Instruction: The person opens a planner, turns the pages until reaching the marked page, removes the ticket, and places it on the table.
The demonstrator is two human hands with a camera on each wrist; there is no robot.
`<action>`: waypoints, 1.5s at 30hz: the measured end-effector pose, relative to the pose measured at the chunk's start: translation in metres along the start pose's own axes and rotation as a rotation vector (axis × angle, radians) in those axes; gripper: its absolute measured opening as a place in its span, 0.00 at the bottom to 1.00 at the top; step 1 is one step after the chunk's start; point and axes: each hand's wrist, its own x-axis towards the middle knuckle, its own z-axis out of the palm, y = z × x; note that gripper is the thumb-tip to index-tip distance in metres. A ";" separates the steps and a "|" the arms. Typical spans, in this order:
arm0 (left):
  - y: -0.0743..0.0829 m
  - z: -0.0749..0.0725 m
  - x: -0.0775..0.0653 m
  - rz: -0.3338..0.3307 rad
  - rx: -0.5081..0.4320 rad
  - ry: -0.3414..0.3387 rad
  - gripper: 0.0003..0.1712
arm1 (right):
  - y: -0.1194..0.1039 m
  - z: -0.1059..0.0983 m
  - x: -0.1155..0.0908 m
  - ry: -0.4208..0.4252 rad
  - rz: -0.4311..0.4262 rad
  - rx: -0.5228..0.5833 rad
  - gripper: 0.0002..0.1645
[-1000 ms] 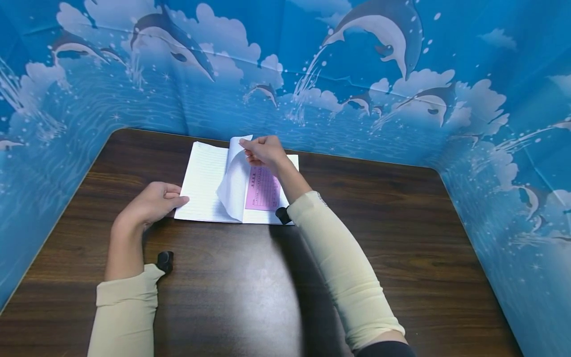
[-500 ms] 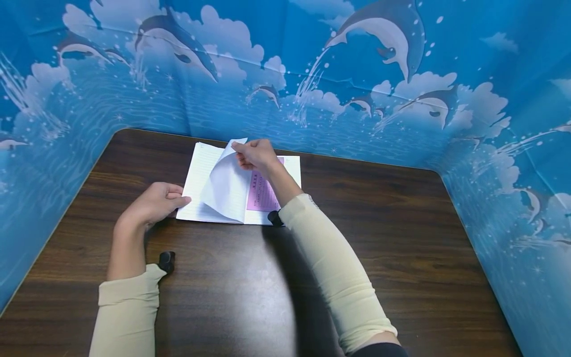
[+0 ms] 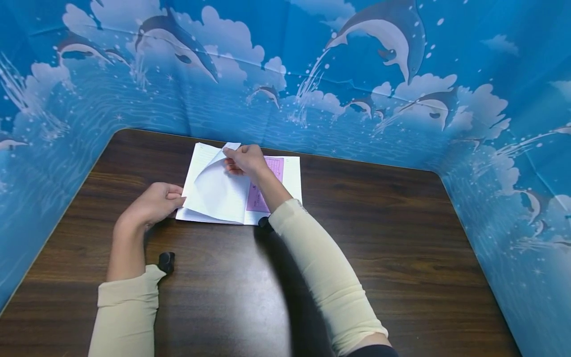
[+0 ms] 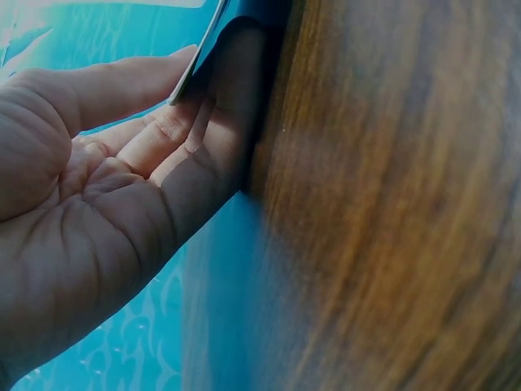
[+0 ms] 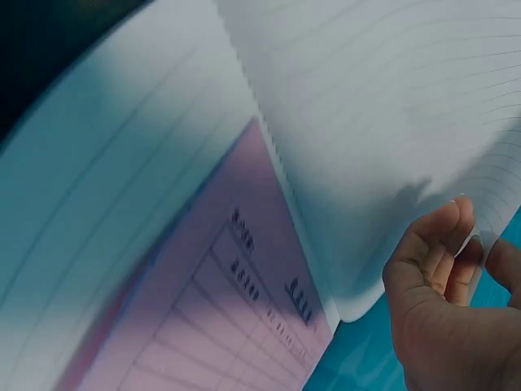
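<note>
An open notebook (image 3: 292, 181) with lined white pages lies near the table's far edge. On its right-hand side rests a pink printed slip (image 3: 256, 200), partly hidden by my right forearm and shown large in the right wrist view. My right hand (image 3: 246, 161) pinches the top corner of a page (image 3: 218, 193), which curves over the left half. At the notebook's left edge, my left hand (image 3: 156, 202) holds the edge between thumb and fingers. In the left wrist view, the thumb (image 4: 130, 81) lies on one side of that edge, with the fingers underneath.
The notebook lies on a dark wood table (image 3: 401, 258). Behind the table and along both sides hangs a blue curtain (image 3: 312, 89) printed with dolphins. A small black device (image 3: 167, 262) sits at the left cuff.
My right hand has moved left with the page corner, and the page now covers more of the left half. More of the slip's top shows. The left hand keeps its place.
</note>
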 end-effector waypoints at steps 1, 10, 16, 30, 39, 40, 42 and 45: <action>0.000 0.000 0.000 -0.005 -0.003 0.000 0.26 | 0.001 0.002 0.000 0.003 0.003 0.003 0.20; 0.000 0.001 -0.001 0.001 -0.014 0.015 0.26 | 0.008 0.019 0.001 0.061 0.003 0.018 0.19; 0.000 0.001 -0.001 -0.014 -0.021 0.017 0.28 | 0.014 0.027 0.002 0.089 -0.016 0.014 0.16; -0.002 0.000 0.000 0.029 -0.006 0.004 0.31 | 0.023 0.034 0.003 0.054 -0.016 0.026 0.13; 0.001 -0.001 -0.002 0.023 0.046 -0.011 0.32 | 0.018 0.033 -0.002 0.078 -0.006 -0.060 0.17; 0.001 -0.002 -0.002 0.022 0.049 -0.012 0.33 | 0.017 0.033 -0.003 0.083 -0.002 -0.076 0.16; 0.001 -0.002 -0.003 0.018 0.051 -0.015 0.33 | 0.016 0.031 -0.003 0.085 0.005 -0.091 0.14; 0.001 -0.002 -0.003 0.012 0.053 -0.020 0.32 | 0.014 0.027 -0.002 0.087 0.016 -0.107 0.12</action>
